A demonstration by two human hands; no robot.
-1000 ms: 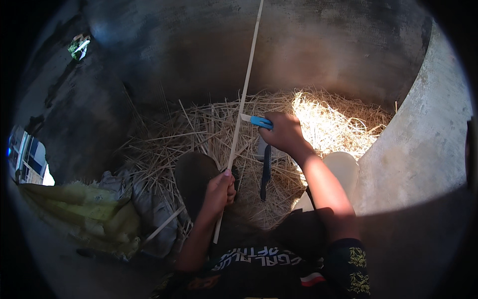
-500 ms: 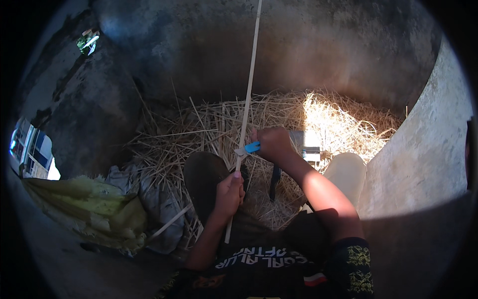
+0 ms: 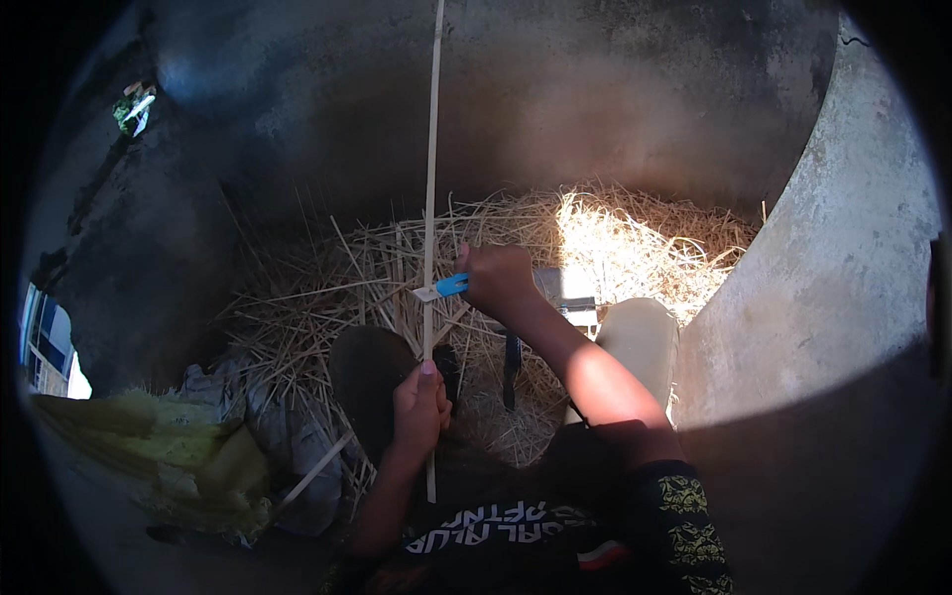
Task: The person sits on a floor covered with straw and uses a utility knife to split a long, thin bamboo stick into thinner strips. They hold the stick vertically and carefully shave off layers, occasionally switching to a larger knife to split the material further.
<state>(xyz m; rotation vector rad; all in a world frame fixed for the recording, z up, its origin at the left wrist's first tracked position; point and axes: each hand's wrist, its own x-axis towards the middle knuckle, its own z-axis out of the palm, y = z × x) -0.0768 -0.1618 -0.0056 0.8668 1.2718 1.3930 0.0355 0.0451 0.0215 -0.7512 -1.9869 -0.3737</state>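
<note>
A long, thin, pale strip (image 3: 433,149), which looks like bamboo, stands nearly upright in front of me, its top running out of the picture. Near its lower part my left hand (image 3: 420,407) is closed around it, thumb up along the strip, with a short end sticking out below. My right hand (image 3: 499,285) is closed on a knife with a blue handle (image 3: 452,285). Its short pale blade (image 3: 426,295) lies across the strip, touching it a little above my left hand. Most of the knife handle is hidden inside my right fist.
Loose straw-like shavings (image 3: 317,307) pile up along the curved dark wall (image 3: 595,119), sunlit at the right. A torn yellow sack (image 3: 149,446) lies at the left. Beyond my right wrist is a grey block-like object (image 3: 570,288). My knees (image 3: 635,347) flank the work.
The whole view has shifted, so wall, shavings and hands appear farther left. The strip stands a little more upright. Both hands keep their grips, with the blade still on the strip.
</note>
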